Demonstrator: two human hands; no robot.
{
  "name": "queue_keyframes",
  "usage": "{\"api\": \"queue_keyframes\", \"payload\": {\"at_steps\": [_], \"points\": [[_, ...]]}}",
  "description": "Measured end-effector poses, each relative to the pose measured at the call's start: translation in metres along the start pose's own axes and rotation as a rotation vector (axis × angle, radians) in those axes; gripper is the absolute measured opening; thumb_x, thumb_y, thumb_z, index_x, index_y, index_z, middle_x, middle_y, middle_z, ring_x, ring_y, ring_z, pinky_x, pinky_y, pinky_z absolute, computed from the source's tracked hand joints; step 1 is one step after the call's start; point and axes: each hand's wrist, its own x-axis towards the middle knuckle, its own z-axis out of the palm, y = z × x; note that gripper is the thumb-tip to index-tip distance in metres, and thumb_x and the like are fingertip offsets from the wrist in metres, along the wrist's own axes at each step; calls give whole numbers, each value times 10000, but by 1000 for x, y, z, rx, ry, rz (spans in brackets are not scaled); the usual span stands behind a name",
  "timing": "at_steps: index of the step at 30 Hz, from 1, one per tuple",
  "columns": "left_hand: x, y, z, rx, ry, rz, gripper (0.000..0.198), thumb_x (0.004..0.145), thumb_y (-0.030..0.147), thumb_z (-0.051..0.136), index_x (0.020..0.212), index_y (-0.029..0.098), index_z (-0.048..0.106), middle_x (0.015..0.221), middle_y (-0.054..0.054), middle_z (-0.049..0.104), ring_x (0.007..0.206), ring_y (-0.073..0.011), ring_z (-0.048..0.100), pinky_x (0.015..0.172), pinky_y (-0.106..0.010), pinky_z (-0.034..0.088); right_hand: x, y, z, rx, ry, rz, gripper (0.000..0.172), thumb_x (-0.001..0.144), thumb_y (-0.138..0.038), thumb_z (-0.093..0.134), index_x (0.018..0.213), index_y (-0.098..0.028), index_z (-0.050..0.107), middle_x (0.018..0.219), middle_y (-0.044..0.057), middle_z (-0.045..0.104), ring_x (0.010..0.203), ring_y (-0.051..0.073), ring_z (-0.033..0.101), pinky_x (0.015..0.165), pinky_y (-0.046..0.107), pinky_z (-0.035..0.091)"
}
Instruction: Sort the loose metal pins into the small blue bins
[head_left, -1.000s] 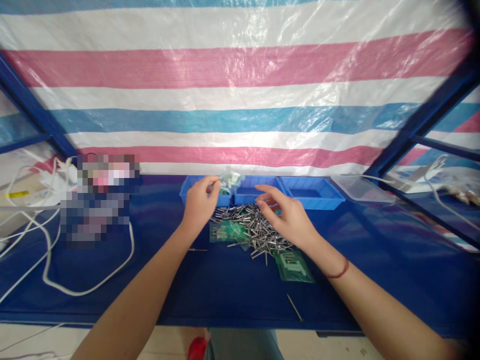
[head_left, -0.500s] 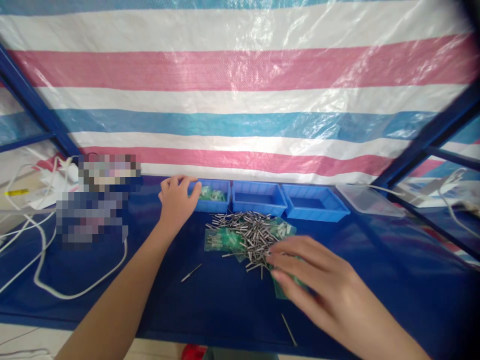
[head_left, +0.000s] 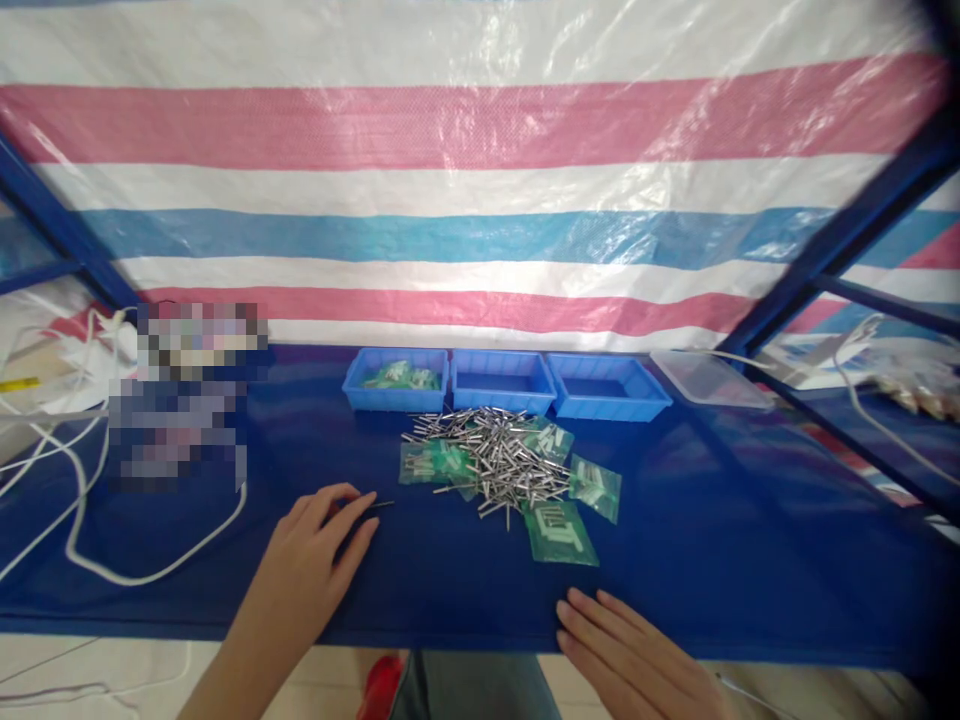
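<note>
My left hand [head_left: 319,545] is low over the blue table, thumb and index finger apart around a single pop rivet [head_left: 383,504]. Only the rivet's thin tip shows past the fingertips. At the table's front edge lies my right hand [head_left: 626,650], its fingers stretched out together and nothing visible in them. Between and beyond the hands is a heap of silver pop rivets [head_left: 510,460]. Small green-printed clear bags lie about it: one nearest me [head_left: 562,532], another at the right [head_left: 596,487], and one at the left [head_left: 427,462].
Three blue bins stand in a row behind the heap; the left bin [head_left: 352,392] holds green bags, while the middle bin [head_left: 502,403] and right bin [head_left: 611,408] show bare floors. A clear plastic lid [head_left: 712,380] lies farther right. White cables [head_left: 142,585] loop across the left side.
My left hand has come back from the left bin to the loose rivet. My right hand has left the heap for the front edge, covering where another loose rivet lay. The view has shifted slightly.
</note>
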Motion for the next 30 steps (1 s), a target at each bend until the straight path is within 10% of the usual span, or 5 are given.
{"api": "queue_keyframes", "payload": {"at_steps": [8, 16, 23, 30], "points": [[6, 3, 2, -153, -128, 27, 257, 947, 276, 409, 934, 188, 649, 930, -57, 637, 842, -213, 591, 806, -371, 475, 66, 7, -5, 135, 242, 201, 344, 857, -62, 541, 1169, -168, 641, 1135, 82, 689, 1155, 208, 585, 986, 386, 497], [89, 36, 24, -333, -58, 148, 184, 940, 267, 441, 963, 197, 611, 943, -46, 636, 924, -197, 590, 856, -339, 463, 158, 78, 8, 98, -2, 274, 252, 902, -245, 511, 1080, -182, 678, 1072, 79, 703, 995, 221, 648, 868, 371, 498], [116, 41, 46, -354, -26, 261, 248, 936, 316, 448, 1108, 201, 584, 1088, -87, 592, 1071, -229, 546, 949, -395, 432, 94, 124, -12, 130, -407, 719, 284, 838, -402, 545, 843, -174, 714, 797, 81, 719, 736, 226, 661, 651, 302, 454], [128, 75, 49, -389, 32, 442, 327, 923, 406, 468, 1084, 157, 606, 1088, -117, 602, 1067, -240, 551, 939, -389, 440, 42, 123, 12, 174, -333, 775, 409, 797, -543, 555, 868, -150, 640, 899, 125, 669, 764, 231, 627, 690, 341, 471]]}}
